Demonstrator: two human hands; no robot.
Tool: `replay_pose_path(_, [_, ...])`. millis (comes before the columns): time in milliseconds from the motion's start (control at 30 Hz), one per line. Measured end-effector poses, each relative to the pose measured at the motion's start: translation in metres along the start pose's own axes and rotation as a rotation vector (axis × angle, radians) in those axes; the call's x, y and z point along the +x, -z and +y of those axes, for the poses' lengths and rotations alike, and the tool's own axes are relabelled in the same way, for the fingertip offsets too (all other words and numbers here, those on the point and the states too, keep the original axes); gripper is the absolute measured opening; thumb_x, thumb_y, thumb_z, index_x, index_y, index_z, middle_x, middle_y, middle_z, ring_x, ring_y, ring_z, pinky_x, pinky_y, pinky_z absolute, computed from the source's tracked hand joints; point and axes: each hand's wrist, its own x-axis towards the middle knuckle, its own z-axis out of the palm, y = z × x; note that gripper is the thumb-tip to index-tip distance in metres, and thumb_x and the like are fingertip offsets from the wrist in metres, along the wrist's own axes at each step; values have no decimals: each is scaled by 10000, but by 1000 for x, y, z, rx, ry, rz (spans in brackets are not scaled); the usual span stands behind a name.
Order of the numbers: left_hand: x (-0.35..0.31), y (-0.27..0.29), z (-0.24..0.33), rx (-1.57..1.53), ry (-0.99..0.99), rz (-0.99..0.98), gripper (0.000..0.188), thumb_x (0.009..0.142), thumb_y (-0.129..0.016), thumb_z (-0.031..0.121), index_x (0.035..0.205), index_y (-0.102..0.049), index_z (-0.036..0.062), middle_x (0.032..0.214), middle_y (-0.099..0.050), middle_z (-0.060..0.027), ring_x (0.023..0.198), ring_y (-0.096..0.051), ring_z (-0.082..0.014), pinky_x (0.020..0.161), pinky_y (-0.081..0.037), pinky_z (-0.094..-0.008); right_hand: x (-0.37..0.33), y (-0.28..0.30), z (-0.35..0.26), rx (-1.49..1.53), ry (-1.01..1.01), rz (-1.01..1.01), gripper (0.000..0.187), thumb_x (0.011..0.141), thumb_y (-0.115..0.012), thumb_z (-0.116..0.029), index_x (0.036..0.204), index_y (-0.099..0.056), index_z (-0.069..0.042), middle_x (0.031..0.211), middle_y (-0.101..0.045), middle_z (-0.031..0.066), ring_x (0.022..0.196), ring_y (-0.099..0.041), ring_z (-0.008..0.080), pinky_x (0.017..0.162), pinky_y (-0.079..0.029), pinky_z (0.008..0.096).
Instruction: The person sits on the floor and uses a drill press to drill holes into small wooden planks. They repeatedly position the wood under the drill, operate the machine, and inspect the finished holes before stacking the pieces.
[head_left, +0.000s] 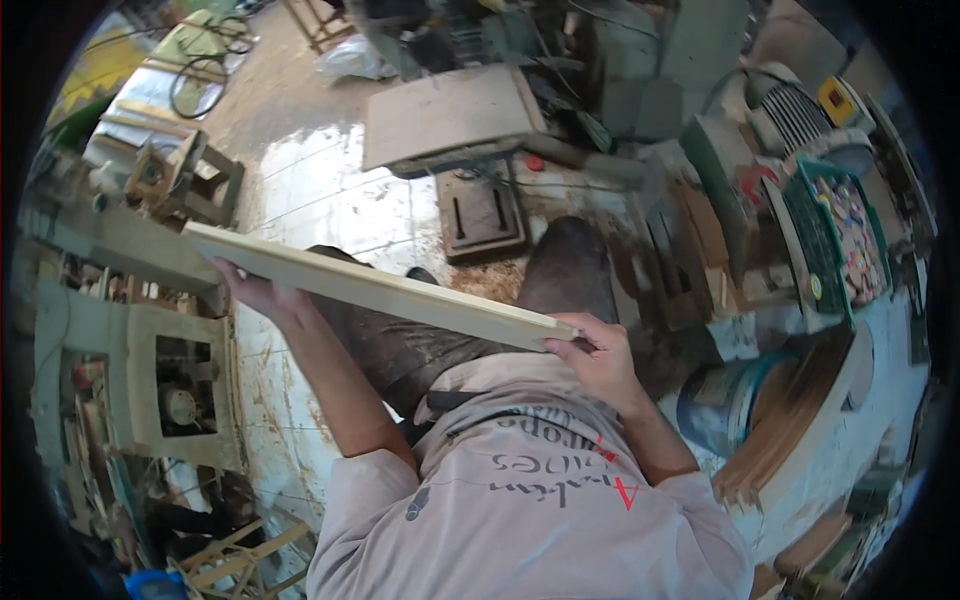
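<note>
A long, pale wooden board [380, 290] is held on edge across my lap, its left end farther away and its right end closer to me. My left hand [262, 292] grips it near the left end from the near side, with some fingers hidden by the board. Around the right end, my right hand [598, 362] is closed, thumb on the near face. Beyond the board stands a machine with a flat, tilted table top [450, 112] and a slotted base [482, 215] on the floor.
At right stands a green crate [846, 240] of small colourful pieces beside a ribbed motor [790, 110]. Below it are a bucket [725, 400] and stacked brown boards [800, 425]. A machine frame [185, 385] stands at left. Sawdust lies on the tiled floor [310, 190].
</note>
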Motion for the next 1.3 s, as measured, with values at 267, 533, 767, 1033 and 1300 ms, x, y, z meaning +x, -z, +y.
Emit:
replay_pose_path(267, [-49, -68, -24, -67, 191, -331, 410, 974, -469, 399, 1194, -563, 68, 1039, -641, -66, 934, -626, -225, 821, -524, -387, 31, 3, 90, -137, -81, 59, 269, 864, -640, -67, 1113, -609, 29, 1031, -668, 121, 960, -618, 157, 825, -474, 283])
replay_pose_path(533, [-89, -73, -28, 590, -73, -637, 325, 886, -667, 213, 1094, -582, -21, 850, -616, -6, 767, -559, -86, 685, -455, -229, 81, -4, -9, -139, 193, 0, 362, 826, -689, -44, 1172, -593, 0, 1128, -631, 97, 1031, -593, 174, 874, -473, 305])
replay_pose_path(767, [-110, -92, -26, 881, -61, -842, 288, 845, -688, 79, 1083, -586, -46, 880, -672, -67, 806, -598, -91, 726, -491, -261, 93, -20, -120, -189, 603, -110, 650, 736, -774, -52, 1315, -479, -44, 1261, -556, 116, 1117, -559, 206, 913, -460, 324])
replay_pose_path(1033, [-106, -88, -23, 794, -181, -785, 291, 856, -687, 118, 1081, -594, -42, 947, -663, -72, 840, -600, -119, 745, -487, -263, 109, -23, -111, -283, 434, -231, 815, 715, -808, -148, 1399, -376, -54, 1362, -483, 147, 1241, -488, 235, 991, -415, 375])
replay_pose_path(1300, [-68, -83, -19, -64, 141, -572, 416, 967, -494, 363, 1254, -473, 63, 1110, -584, -96, 1050, -587, -269, 905, -493, -445, 110, -25, -21, -337, 205, -451, 440, 856, -659, -88, 1267, -525, -9, 1116, -639, 170, 1047, -622, 235, 894, -475, 346])
